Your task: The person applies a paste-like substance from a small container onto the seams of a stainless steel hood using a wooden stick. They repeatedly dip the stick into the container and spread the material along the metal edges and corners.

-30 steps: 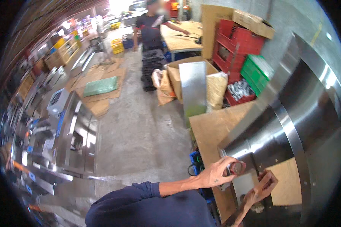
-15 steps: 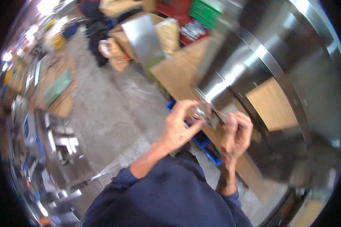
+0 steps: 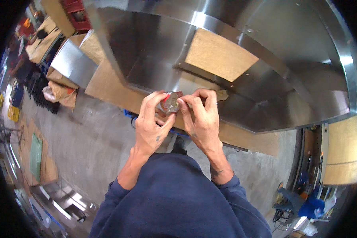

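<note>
A small round, see-through thing (image 3: 171, 104) with a shiny face and red at its edge is held in front of my body; I cannot make out its exact kind. My left hand (image 3: 150, 120) is closed around its left side, with the thumb below and the fingers above. My right hand (image 3: 201, 121) is pinched at its right edge, thumb and forefinger pressed together. Whatever lies between those right fingertips is too small to tell. Just beyond both hands stands a large stainless steel housing (image 3: 146, 43) with open compartments.
The housing rests on a brown board (image 3: 107, 89). A wooden panel (image 3: 218, 53) shows through an opening in it. To the left are a silvery sheet (image 3: 73, 63), a brown bag (image 3: 63, 95) and a green piece (image 3: 36, 158) on cardboard. Blue items (image 3: 311, 208) lie at the lower right.
My view has turned right, so the steel housing now lies straight ahead. My right hand has come in from the right to the round thing; a thin yellowish line between them no longer shows.
</note>
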Action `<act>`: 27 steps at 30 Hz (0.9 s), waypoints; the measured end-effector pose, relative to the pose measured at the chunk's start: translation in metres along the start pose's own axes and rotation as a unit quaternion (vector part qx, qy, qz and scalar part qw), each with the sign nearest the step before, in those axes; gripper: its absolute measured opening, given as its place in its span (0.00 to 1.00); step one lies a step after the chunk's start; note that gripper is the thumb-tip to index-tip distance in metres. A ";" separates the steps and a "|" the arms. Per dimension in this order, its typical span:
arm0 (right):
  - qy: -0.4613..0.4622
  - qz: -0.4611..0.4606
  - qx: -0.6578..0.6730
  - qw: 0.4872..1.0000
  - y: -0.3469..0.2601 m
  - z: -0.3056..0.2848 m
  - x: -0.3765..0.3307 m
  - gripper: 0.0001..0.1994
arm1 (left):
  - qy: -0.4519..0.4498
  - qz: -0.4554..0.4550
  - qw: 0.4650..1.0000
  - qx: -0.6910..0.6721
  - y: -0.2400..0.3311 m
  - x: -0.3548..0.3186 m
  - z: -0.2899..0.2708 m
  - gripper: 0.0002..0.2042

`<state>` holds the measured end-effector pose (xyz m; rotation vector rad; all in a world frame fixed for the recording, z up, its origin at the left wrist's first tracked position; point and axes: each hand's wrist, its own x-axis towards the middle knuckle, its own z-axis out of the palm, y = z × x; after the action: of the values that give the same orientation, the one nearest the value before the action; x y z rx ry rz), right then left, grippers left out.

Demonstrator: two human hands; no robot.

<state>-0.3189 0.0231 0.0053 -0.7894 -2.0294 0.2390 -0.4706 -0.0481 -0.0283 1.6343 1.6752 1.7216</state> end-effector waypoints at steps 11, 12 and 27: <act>0.068 0.055 0.084 0.993 0.084 -0.060 0.002 0.07 | 0.005 -0.130 0.989 -0.072 0.031 0.027 0.104 0.29; 0.058 0.086 0.098 0.990 0.091 -0.064 0.001 0.07 | 0.012 -0.126 0.989 -0.072 0.032 0.028 0.111 0.29; 0.253 0.077 0.178 0.948 0.229 -0.049 0.088 0.08 | 0.024 -0.140 0.989 -0.032 0.032 0.029 0.136 0.30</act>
<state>-0.2116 0.2490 -0.0103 -0.6936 -1.3931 0.4302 -0.3566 0.0379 -0.0255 1.2690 1.7537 1.6678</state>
